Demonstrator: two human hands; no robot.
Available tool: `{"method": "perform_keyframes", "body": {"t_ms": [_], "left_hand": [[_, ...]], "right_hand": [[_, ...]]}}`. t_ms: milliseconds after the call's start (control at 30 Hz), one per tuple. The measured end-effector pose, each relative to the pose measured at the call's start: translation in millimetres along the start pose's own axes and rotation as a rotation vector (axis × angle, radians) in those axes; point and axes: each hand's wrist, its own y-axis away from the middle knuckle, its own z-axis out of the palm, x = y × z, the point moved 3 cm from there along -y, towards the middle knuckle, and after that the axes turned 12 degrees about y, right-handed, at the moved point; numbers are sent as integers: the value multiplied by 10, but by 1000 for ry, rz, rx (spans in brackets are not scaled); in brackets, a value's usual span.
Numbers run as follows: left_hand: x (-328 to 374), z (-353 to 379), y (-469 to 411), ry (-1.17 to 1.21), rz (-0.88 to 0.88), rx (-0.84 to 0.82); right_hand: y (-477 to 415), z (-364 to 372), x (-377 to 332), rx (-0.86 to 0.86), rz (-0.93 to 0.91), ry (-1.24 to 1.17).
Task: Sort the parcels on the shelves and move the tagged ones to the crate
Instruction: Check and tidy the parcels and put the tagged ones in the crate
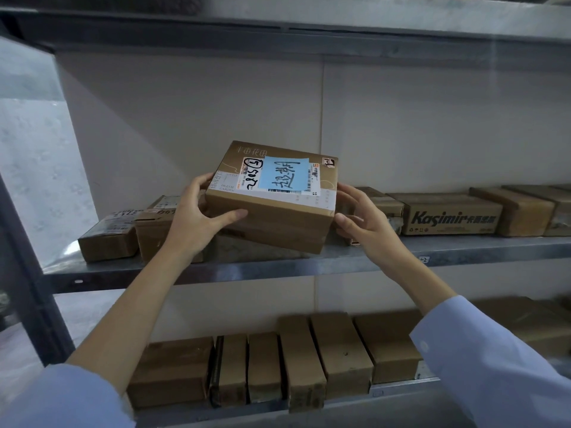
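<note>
- A brown cardboard tagged parcel sits at the centre of the view, held between two bare hands just above the front of a metal middle shelf. It is tilted so its top faces the camera.
- A blue note with black handwriting is stuck over the white shipping label on the parcel's top.
- The left hand grips the parcel's left end, thumb lying across the front face and fingers curled round the side.
- The right hand grips the right end, curved fingers on the side and thumb at the lower front corner.
- Whether the parcel's lower edge touches the shelf cannot be told.
- On the same shelf, two small boxes lie to the left, and a box printed "Kasimir" lies to the right among other brown boxes.
- The lower shelf carries a row of plain brown boxes, packed side by side.
- Light blue sleeves cover both forearms.
</note>
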Motion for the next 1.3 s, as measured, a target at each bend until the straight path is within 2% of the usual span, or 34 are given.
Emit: {"method": "perform_keyframes", "body": {"t_ms": [200,400,567,800,967,1133,1300], "left_hand": [[67,-55,-56,80,18,-90],[96,-103,-152,101,5,-214],[140,-53,-179,130,36,-159],[141,64,-199,20,65,-110],[144,159,-196,30,61,-165],[152,201,-179,173,49,-173],[130,242,-138,199,71,-210]], "right_hand": [[-33,-6,-25,83,-16,34],[-39,-32,53,-4,25,106],[-20,-86,62,74,61,80],[8,-196,97,211,29,142],[46,-240,156,157,60,88],[89,-255,89,99,43,113],[134,-183,55,78,29,93]]}}
